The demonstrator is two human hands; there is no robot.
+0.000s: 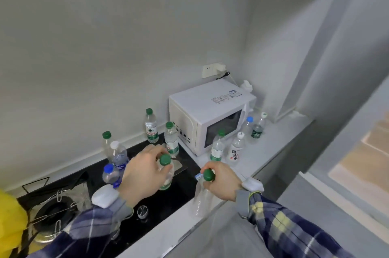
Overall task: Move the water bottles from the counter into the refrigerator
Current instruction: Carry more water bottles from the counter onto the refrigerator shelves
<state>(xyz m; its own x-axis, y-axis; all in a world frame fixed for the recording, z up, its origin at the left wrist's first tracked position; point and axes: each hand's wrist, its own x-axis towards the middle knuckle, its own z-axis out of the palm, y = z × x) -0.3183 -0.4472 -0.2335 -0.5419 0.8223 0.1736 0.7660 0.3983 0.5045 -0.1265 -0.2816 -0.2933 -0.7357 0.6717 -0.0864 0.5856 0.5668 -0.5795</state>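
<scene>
My left hand [143,173] grips the neck of a green-capped water bottle [166,180] above the black stovetop. Near the counter's front edge, my right hand [223,182] grips the neck of a clear green-capped bottle [201,201]. Several more water bottles stand on the counter. A green-labelled one [151,126] is by the wall and another [171,142] stands beside the microwave. Blue- and white-capped ones [119,157] are at the left. A white-labelled bottle [236,149] stands in front of the microwave. The refrigerator is out of view.
A white microwave [208,116] sits on the white counter [273,144] at the back. A black gas stovetop [183,192] with a burner [52,215] and a knob [142,211] lies at the left. A wall socket [212,70] holds a plug. Something yellow [10,222] fills the lower left corner.
</scene>
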